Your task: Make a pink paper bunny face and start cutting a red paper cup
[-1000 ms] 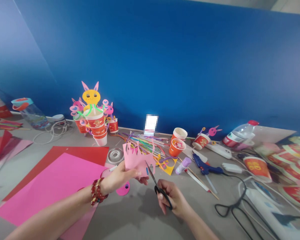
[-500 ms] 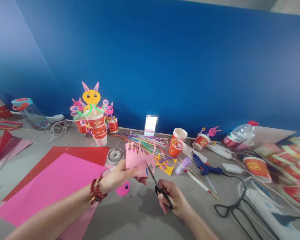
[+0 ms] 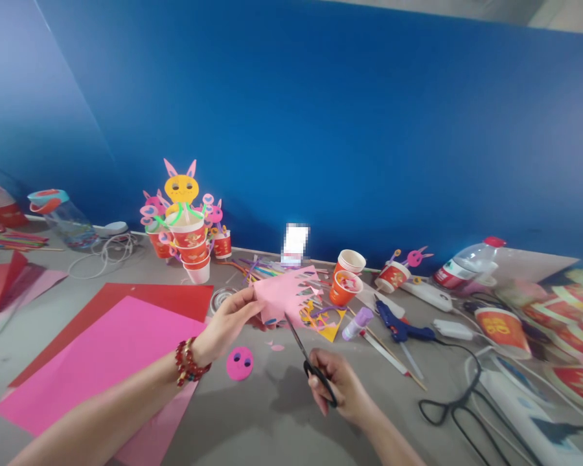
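Observation:
Pinched in my left hand [image 3: 236,320] is a light pink sheet of paper [image 3: 282,294], its right edge cut into ragged notches and a small blue oval near its lower left corner. My right hand [image 3: 331,382] grips a pair of scissors [image 3: 315,372] by the black handles. The blade tips meet the lower edge of the paper; whether the blades are parted is hard to make out. Below the paper lies a bright pink disc [image 3: 240,364] with two dark eye shapes, beside small light pink scraps [image 3: 276,348].
Pink sheets [image 3: 107,356] over red paper [image 3: 175,294] cover the left side. Decorated paper cups [image 3: 187,236] stand behind. To the right are orange cups [image 3: 346,288], a purple-capped glue stick [image 3: 358,323], a blue glue gun [image 3: 401,327], cables [image 3: 449,404] and a bottle [image 3: 466,265].
My left hand has turned the pink paper clockwise, so its notched edge has gone from the top to the right. The bright pink disc is more exposed. My right hand has barely moved.

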The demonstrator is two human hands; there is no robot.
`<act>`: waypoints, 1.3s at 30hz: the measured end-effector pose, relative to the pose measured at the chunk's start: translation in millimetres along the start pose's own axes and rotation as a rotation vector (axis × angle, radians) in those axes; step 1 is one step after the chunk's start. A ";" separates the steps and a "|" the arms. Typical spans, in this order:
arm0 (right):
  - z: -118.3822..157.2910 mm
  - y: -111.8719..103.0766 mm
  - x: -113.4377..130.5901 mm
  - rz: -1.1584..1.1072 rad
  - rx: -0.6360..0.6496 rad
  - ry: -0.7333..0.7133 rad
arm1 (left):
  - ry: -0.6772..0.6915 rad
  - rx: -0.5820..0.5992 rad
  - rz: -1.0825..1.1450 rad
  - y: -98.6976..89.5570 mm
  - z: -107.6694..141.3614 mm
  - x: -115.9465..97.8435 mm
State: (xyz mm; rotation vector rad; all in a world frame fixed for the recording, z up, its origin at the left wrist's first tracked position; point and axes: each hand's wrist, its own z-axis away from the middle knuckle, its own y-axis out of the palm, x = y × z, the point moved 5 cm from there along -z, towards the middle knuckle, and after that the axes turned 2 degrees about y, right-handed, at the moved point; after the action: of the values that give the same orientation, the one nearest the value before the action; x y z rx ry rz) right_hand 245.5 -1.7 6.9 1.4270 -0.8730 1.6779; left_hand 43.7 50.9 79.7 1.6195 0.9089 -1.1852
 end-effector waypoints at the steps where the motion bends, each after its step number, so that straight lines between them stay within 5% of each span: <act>1: 0.1 0.9 0.7 0.000 0.007 0.004 | 0.002 0.009 -0.004 1.1 -0.1 -0.2; 10: 0.5 12.1 -3.5 -0.007 0.090 0.009 | -0.001 0.154 -0.366 7.8 4.5 4.3; 21: -0.9 14.9 -4.8 -0.023 0.063 -0.029 | -0.036 0.127 -0.109 31.1 14.8 18.1; 27: -0.9 15.4 -4.1 -0.044 0.059 -0.042 | 0.007 0.097 -0.134 26.7 14.6 26.2; 39: 2.5 15.7 6.0 -0.054 0.026 -0.023 | 0.007 0.191 -0.310 28.5 11.5 7.7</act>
State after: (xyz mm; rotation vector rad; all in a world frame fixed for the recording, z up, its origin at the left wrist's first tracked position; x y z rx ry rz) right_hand 232.4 -10.7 12.7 1.4771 -0.8205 1.6417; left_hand 68.5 31.3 77.6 1.6737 1.1075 -1.5192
